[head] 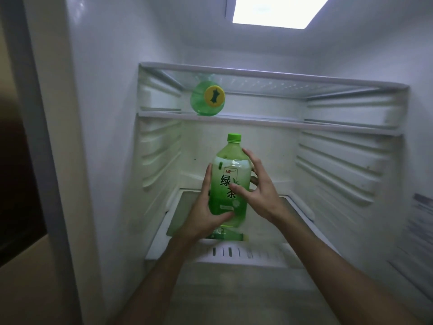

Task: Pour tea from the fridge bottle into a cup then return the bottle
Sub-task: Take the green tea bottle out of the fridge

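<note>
A large green tea bottle [228, 174] with a green cap and a green label stands upright inside the open fridge, just above the lower glass shelf [297, 216]. My left hand [206, 207] grips its lower left side, thumb across the front near the base. On the bottle's right side, my right hand [257, 184] has its fingers spread around it and its thumb on the label. No cup is in view.
A second green bottle [207, 98] lies on its side on the upper shelf, its yellow cap facing me. The fridge walls have ribbed shelf rails on both sides. A lamp [276, 10] glows in the ceiling. The fridge's left frame [61, 160] stands close on the left.
</note>
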Demonstrator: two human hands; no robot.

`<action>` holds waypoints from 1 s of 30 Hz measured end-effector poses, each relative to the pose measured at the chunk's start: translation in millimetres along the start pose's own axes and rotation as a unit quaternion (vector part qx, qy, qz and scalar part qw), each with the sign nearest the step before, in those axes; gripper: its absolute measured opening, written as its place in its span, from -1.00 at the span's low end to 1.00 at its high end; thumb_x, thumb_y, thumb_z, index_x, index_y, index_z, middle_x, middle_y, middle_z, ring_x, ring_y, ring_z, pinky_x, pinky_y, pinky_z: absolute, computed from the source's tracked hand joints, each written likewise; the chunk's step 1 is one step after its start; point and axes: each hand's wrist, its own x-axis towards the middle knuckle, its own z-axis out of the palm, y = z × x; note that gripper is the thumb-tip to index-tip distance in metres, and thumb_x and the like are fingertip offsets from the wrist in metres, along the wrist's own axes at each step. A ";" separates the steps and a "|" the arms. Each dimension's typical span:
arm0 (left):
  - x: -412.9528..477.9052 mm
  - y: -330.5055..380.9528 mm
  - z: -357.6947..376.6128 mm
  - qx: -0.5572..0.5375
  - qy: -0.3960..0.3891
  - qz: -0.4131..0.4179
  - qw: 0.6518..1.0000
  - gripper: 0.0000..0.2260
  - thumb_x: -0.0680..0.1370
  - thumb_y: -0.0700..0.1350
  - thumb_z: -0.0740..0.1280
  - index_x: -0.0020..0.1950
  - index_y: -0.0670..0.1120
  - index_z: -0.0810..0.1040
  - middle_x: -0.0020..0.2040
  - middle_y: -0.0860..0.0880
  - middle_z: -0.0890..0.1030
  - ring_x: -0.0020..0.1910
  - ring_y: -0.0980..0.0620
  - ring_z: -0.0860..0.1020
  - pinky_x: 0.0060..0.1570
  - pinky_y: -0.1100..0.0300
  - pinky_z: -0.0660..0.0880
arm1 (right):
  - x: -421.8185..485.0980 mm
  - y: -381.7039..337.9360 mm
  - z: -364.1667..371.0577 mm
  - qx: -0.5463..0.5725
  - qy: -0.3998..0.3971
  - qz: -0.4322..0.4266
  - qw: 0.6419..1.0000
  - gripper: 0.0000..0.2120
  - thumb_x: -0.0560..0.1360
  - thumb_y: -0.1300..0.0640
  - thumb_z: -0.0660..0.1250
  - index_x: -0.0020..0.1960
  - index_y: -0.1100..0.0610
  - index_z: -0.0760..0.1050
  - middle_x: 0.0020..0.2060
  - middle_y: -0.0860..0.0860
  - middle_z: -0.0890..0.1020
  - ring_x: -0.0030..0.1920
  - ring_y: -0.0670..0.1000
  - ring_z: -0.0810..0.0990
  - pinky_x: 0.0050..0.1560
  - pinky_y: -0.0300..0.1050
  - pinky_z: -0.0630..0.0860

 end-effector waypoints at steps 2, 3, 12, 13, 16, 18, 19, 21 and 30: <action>-2.9 5.2 0.7 -0.007 0.000 -0.003 1.000 0.08 0.41 -0.34 0.52 0.59 0.25 -0.16 0.33 0.24 0.46 0.23 0.16 0.59 0.10 0.13 0.61 | -3.2 -11.1 -1.0 0.009 0.004 -0.005 1.000 -0.24 0.45 0.25 0.48 0.51 -0.11 0.22 0.41 -0.14 0.32 0.14 -0.17 0.59 -0.11 -0.14 0.65; -5.3 7.4 0.8 -0.019 -0.002 -0.004 1.000 0.08 0.41 -0.36 0.51 0.59 0.23 -0.15 0.35 0.18 0.48 0.25 0.10 0.59 0.14 0.03 0.60 | -4.8 -16.8 -1.4 0.010 0.008 -0.009 1.000 -0.24 0.45 0.26 0.48 0.51 -0.09 0.22 0.42 -0.13 0.33 0.15 -0.18 0.59 -0.09 -0.17 0.64; -39.5 46.5 0.3 -0.092 -0.020 -0.004 0.996 0.03 0.40 -0.49 0.45 0.61 0.10 -0.07 0.41 -0.03 0.47 0.24 0.02 0.60 0.02 0.08 0.64 | -30.7 -59.6 -0.9 0.000 0.016 0.006 1.000 -0.26 0.46 0.17 0.49 0.51 -0.12 0.21 0.28 -0.21 0.47 0.19 -0.15 0.58 0.04 -0.04 0.64; -44.4 50.0 0.4 -0.098 -0.019 -0.006 0.995 0.04 0.39 -0.50 0.45 0.61 0.11 -0.07 0.40 -0.02 0.47 0.23 0.03 0.60 0.00 0.08 0.64 | -34.6 -64.1 -0.1 -0.003 0.015 0.012 1.000 -0.26 0.46 0.16 0.49 0.50 -0.14 0.21 0.26 -0.26 0.47 0.19 -0.15 0.57 0.06 -0.02 0.64; -59.5 54.8 0.3 -0.106 -0.024 -0.013 0.994 0.03 0.40 -0.45 0.47 0.60 0.16 -0.04 0.40 0.01 0.47 0.26 0.00 0.59 0.04 -0.05 0.64 | -47.3 -78.1 3.5 -0.010 0.013 0.024 1.000 -0.26 0.44 0.12 0.49 0.49 -0.19 0.21 0.22 -0.41 0.45 0.19 -0.20 0.55 0.06 -0.02 0.64; -69.7 55.9 0.0 -0.110 -0.026 -0.020 0.993 0.03 0.39 -0.42 0.49 0.59 0.20 -0.03 0.39 0.01 0.47 0.26 -0.01 0.58 0.04 -0.09 0.64 | -56.7 -85.3 5.4 -0.002 0.016 0.034 0.999 -0.26 0.44 0.12 0.50 0.48 -0.21 0.22 0.24 -0.32 0.46 0.18 -0.14 0.57 0.02 0.03 0.66; -74.5 56.6 0.5 -0.113 -0.025 -0.025 0.993 0.03 0.39 -0.42 0.49 0.59 0.20 -0.02 0.39 0.01 0.48 0.25 -0.01 0.59 0.04 -0.09 0.64 | -61.5 -88.9 6.1 0.002 0.016 0.041 0.999 -0.26 0.44 0.13 0.50 0.47 -0.22 0.22 0.26 -0.23 0.46 0.17 -0.07 0.59 0.01 0.07 0.66; -83.5 59.3 2.2 -0.123 -0.019 -0.032 0.992 0.03 0.37 -0.44 0.50 0.59 0.20 0.02 0.36 0.01 0.49 0.23 -0.01 0.60 0.03 -0.09 0.64 | -70.9 -96.3 7.1 0.003 0.017 0.053 0.998 -0.25 0.44 0.14 0.50 0.46 -0.26 0.21 0.28 -0.11 0.45 0.18 0.02 0.59 -0.02 0.11 0.66; -125.3 77.7 7.8 -0.126 0.003 -0.075 0.989 -0.11 0.26 -0.26 0.62 0.48 0.01 0.26 0.26 -0.12 0.57 0.16 -0.11 0.63 -0.05 -0.12 0.66 | -105.4 -130.9 7.2 0.004 0.005 0.052 0.999 -0.28 0.43 0.19 0.51 0.44 -0.20 0.26 0.25 0.01 0.49 0.12 0.01 0.63 -0.10 0.08 0.68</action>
